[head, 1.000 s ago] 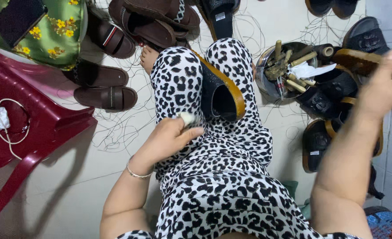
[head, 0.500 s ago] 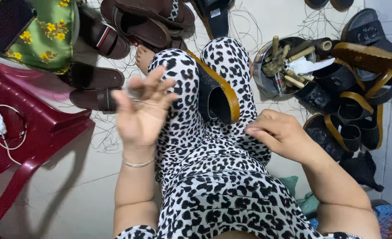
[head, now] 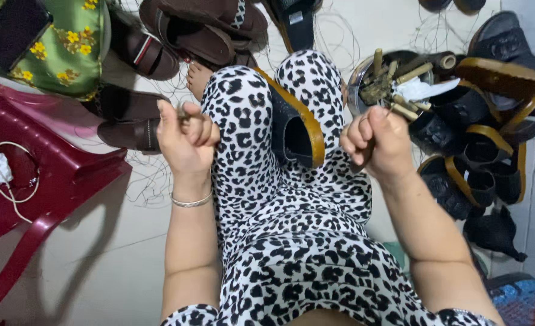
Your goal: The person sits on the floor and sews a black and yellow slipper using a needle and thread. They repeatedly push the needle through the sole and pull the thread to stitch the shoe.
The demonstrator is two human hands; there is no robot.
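Note:
I sit on the floor with my legs in black-and-white spotted trousers [head: 279,241]. A black sandal with a tan rim [head: 297,130] stands wedged between my knees. My left hand [head: 186,136], with a silver bracelet on its wrist, is raised in a fist left of the sandal, and a small greyish thing shows at the top of the fist. My right hand [head: 379,142] is a fist right of the sandal, closed on a thin dark tool handle. Whether a thread runs between the hands cannot be made out.
A round tin of tools [head: 364,84] sits just beyond my right hand. Black sandals with tan straps [head: 491,157] pile up at the right. Brown sandals [head: 213,18] lie at the top. A red plastic chair [head: 56,175] with a white charger [head: 2,169] stands left, a green floral bag [head: 68,54] above it.
My left hand was open with fingers spread and is now a fist. My right hand has come from the sandal pile to beside the sandal and closed into a raised fist.

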